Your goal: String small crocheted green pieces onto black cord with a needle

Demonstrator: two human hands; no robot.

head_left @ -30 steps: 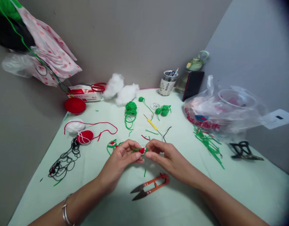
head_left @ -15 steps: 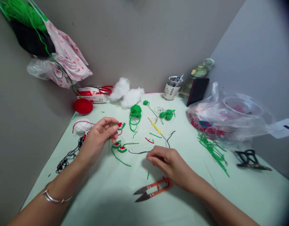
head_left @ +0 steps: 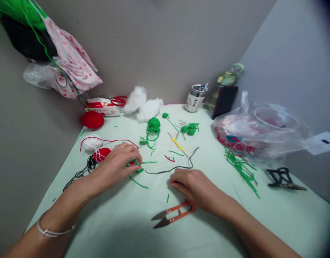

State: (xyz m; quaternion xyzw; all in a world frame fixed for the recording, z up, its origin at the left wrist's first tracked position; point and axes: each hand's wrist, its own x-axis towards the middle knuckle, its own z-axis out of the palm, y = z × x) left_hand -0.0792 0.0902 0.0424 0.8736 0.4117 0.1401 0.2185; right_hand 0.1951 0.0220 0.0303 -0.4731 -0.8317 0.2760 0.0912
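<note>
The small crocheted piece of red, white and green yarn (head_left: pixel 131 163) is on the pale green tabletop (head_left: pixel 105 225), partly covered by the left hand (head_left: pixel 118 160). It seems better to take it by its firm stitched edge, with light pressure, and to leave the loose green tails free, so that no stitch is pulled. The piece lies between the thumb and the forefinger; these are bent around it, but I cannot tell whether they pinch it. At its 4 o'clock, just beside, shows a second green crocheted edge (head_left: pixel 140 171). Towards 3 o'clock, the right hand (head_left: pixel 190 184) has curled fingers; what they hold, if anything, I cannot tell. The orange-handled thread snips with dark blades (head_left: pixel 178 211) lie at this hand's 7 o'clock. From the piece, the yellow-handled metal crochet hook (head_left: pixel 177 144) is at 2 o'clock.
</note>
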